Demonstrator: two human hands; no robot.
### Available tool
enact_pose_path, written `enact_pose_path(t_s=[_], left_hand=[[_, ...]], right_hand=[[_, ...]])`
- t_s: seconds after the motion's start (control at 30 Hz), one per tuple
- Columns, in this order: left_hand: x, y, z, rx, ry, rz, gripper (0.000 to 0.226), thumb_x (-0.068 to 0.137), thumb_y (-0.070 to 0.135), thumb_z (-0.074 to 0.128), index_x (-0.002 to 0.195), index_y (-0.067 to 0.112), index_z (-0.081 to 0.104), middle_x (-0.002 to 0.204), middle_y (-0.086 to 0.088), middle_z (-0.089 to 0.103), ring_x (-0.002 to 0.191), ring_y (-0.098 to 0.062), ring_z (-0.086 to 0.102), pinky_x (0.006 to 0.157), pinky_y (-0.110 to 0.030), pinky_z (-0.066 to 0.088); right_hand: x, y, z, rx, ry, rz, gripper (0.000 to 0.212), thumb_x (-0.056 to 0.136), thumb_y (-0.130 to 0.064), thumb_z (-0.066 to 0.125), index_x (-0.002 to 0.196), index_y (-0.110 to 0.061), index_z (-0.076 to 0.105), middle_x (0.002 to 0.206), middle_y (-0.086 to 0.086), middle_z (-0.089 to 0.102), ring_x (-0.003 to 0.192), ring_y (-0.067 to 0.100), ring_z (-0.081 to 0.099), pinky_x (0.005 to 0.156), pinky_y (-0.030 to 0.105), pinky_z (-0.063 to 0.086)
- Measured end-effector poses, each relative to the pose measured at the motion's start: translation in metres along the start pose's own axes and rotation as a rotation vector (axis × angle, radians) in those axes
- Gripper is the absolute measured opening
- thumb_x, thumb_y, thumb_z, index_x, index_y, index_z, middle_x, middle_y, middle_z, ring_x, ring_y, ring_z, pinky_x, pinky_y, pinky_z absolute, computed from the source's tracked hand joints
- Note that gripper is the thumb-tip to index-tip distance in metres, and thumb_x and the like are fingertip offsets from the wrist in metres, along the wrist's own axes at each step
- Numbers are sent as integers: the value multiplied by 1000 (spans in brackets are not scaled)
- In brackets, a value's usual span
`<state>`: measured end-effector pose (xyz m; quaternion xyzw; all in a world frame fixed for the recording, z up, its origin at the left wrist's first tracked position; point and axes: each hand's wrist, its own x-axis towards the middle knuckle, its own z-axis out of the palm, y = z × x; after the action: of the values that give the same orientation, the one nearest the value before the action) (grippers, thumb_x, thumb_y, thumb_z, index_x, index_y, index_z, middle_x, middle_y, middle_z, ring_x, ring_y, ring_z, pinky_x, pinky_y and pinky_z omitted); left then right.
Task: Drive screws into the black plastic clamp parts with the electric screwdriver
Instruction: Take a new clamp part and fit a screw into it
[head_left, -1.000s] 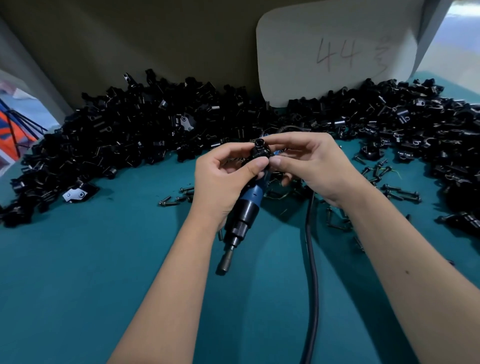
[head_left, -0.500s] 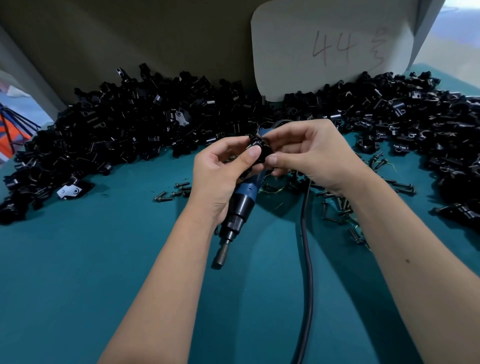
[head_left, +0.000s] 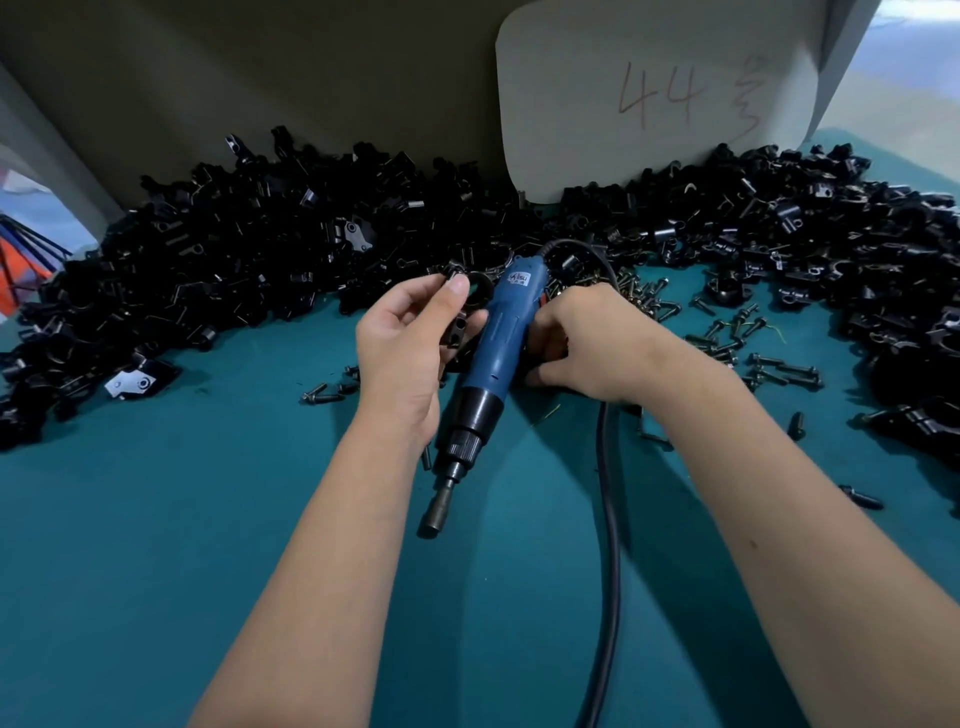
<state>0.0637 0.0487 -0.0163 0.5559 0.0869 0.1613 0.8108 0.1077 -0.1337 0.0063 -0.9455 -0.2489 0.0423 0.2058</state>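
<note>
Left hand (head_left: 402, 345) pinches black ring-shaped clamp part (head_left: 467, 306); right hand (head_left: 582, 340) grip round blue screwdriver (head_left: 496, 345)

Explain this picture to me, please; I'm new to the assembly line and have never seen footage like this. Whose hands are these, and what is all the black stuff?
The camera sits on a worker's head, looking down at their own hands. The left hand pinches one black clamp part. The right hand reaches round the blue electric screwdriver, its bit pointing towards the worker and its cable trailing back. On the teal table lie a big heap of clamp parts and loose screws. A board marked 44 stands behind.
</note>
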Motion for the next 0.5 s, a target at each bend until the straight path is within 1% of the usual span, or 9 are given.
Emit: enact_pose_path(t_s=[0.03, 0.07, 0.13, 0.2, 0.23, 0.3, 0.37, 0.43, 0.5], left_hand=[[-1, 0, 1, 5, 1, -7, 12, 86, 17, 83, 94, 13, 76, 90, 2, 75, 77, -15, 75, 99, -48, 54], [-2, 1, 2, 8, -1, -9, 12, 86, 17, 83, 94, 13, 76, 89, 2, 75, 77, -14, 75, 102, -51, 52], [-3, 1, 2, 18, -14, -1, 10, 87, 17, 82, 93, 13, 75, 88, 3, 75, 76, -14, 74, 101, -52, 53], [-3, 1, 2, 26, -37, 21, 7, 88, 14, 81, 90, 14, 75, 90, 0, 73, 75, -16, 74, 89, -43, 60], [-3, 1, 3, 28, -50, 39, 7, 88, 12, 81, 89, 15, 75, 93, -2, 72, 74, -18, 74, 81, -37, 61], [-3, 0, 4, 39, -79, 88, 8, 89, 10, 80, 88, 16, 74, 95, -3, 70, 74, -20, 73, 73, -30, 60], [-2, -1, 4, 47, -108, 123, 8, 90, 8, 79, 91, 13, 73, 91, 1, 70, 75, -18, 72, 73, -30, 60], [-2, -3, 4, 69, -122, 137, 9, 91, 6, 77, 95, 9, 70, 87, 6, 71, 74, -15, 72, 73, -30, 60], [-1, -5, 4, 88, -116, 145, 9, 91, 5, 77, 96, 7, 69, 83, 8, 72, 72, -13, 72, 73, -30, 61]], right_hand=[[0, -1, -1, -17, -15, 0, 9, 84, -21, 84, 88, -19, 76, 82, -6, 70, 79, 15, 66, 73, 26, 53], [0, 0, -3, -24, -30, 5, 6, 87, -19, 82, 88, -19, 77, 84, -5, 71, 81, 16, 67, 75, 26, 54], [-2, 6, -8, 68, -24, 35, 8, 92, -18, 78, 85, -21, 75, 76, -8, 71, 73, 9, 69, 62, 15, 49], [-6, 15, -12, 313, 41, 82, 12, 96, -18, 74, 84, -19, 72, 60, -9, 67, 53, 4, 61, 49, 13, 44], [-8, 17, -15, 488, 90, 96, 11, 98, -16, 72, 86, -16, 72, 57, -7, 64, 52, 7, 56, 47, 17, 43], [-11, 18, -19, 874, 147, 74, 4, 100, -6, 67, 102, -8, 69, 64, 1, 60, 54, 12, 50, 45, 20, 39], [-11, 16, -21, 1113, 140, 28, 22, 101, 0, 62, 123, -4, 63, 73, 5, 59, 56, 11, 47, 45, 20, 35], [-10, 14, -20, 1089, 142, 16, 24, 102, 1, 60, 125, -6, 66, 74, 5, 59, 57, 10, 49, 46, 21, 38], [-9, 13, -16, 814, 161, 52, 16, 103, -4, 61, 109, -12, 73, 69, 3, 61, 55, 10, 53, 49, 22, 45]])
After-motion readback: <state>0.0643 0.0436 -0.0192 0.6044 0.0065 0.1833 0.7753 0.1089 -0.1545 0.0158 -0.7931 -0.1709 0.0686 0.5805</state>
